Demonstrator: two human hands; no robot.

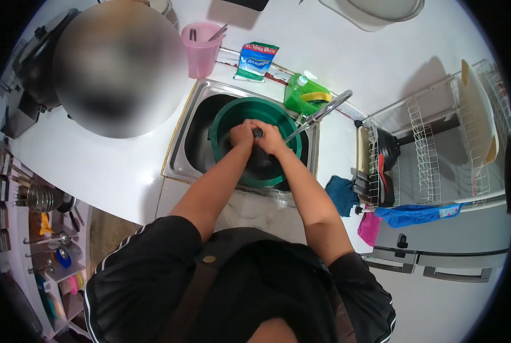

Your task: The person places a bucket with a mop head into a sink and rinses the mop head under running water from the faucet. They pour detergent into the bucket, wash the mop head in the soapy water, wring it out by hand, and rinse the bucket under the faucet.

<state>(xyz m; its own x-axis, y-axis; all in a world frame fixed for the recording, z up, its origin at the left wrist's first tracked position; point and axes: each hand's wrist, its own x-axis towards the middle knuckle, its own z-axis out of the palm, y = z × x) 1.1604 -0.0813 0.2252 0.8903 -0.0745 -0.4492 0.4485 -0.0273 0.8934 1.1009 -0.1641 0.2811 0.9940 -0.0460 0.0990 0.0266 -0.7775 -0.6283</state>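
My left hand [242,134] and my right hand [270,137] are close together inside a round green basin [224,114]. Both are closed around a small dark item [258,132] that shows between them; it looks like wet dark cloth, though its kind is not clear. The basin sits in a stainless steel sink [178,163]. Above its right side reaches a metal faucet [324,111]. What lies low in the basin is dark and hard to make out, partly hidden by my hands and forearms.
Behind the sink stand a pink cup [201,54] with utensils, a blue and green packet [256,62] and a green soap bottle [301,94]. A wire dish rack [424,148] is at right, near a dark teal cloth [341,194]. A blurred round area covers the left counter.
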